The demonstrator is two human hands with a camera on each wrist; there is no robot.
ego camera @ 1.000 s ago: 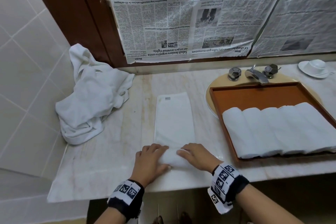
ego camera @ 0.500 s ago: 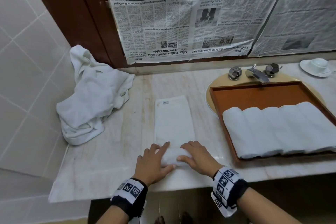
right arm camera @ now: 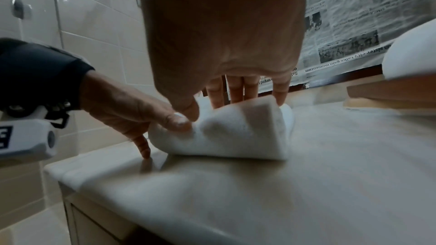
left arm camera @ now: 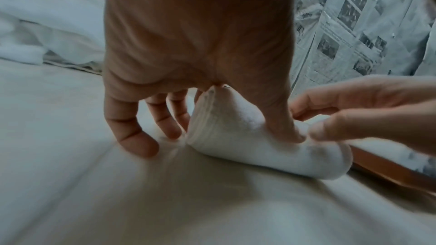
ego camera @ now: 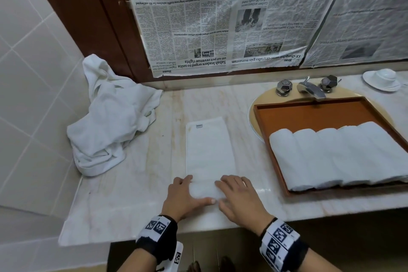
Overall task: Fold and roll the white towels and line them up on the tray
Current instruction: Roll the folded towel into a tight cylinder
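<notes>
A folded white towel (ego camera: 208, 152) lies lengthwise on the marble counter (ego camera: 136, 185), its near end wound into a short roll (ego camera: 204, 191) at the counter's front edge. The left hand (ego camera: 184, 197) rests on the roll's left end: thumb (left arm camera: 280, 118) pressed into the near face, fingers (left arm camera: 132, 129) slightly spread and gently bent, their tips down on the counter just beside the roll. The right hand (ego camera: 239, 200) covers the roll's right end, its fingers (right arm camera: 237, 90) close together and nearly straight over the far side, thumb at the near face beside the left thumb. Neither hand wraps fully around the cloth. To the right, five rolls (ego camera: 340, 157) lie side by side, touching, in the wooden tray (ego camera: 315, 112). A loose pile (ego camera: 110, 117) of white cloth sits at the counter's left.
</notes>
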